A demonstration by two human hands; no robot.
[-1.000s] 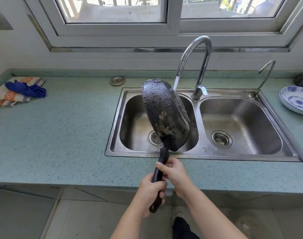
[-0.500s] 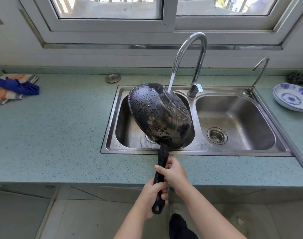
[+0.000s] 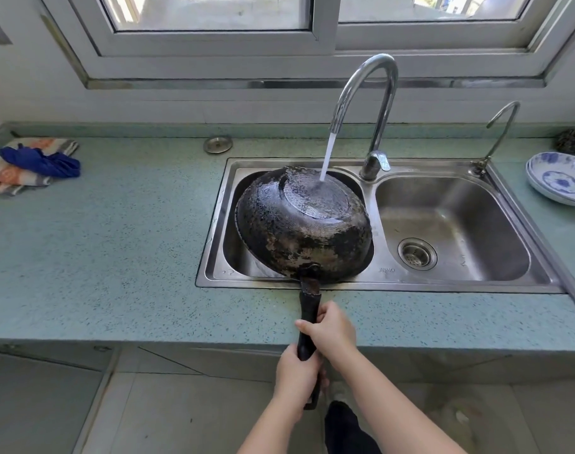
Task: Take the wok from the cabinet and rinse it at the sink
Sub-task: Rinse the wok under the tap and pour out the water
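1. far left on the bench (image 3: 122, 244), a blue cloth (image 3: 40, 162) lies on a striped towel (image 3: 7, 178), well clear of the splash.
2. the left hand (image 3: 296, 376) is clenched round the low end of the wok handle (image 3: 309, 316); keep it as the pivot.
3. the wok (image 3: 299, 224) hangs bottom-up over the left basin of the sink (image 3: 541, 263), and the water stream (image 3: 327, 158) strikes its flat base.
4. the right hand (image 3: 332, 329) grasps the handle higher up; roll slowly so water sweeps the whole blackened shell, rim kept inside the basin.
5. the faucet (image 3: 371, 103) runs; the plates (image 3: 561, 178) sit far right.
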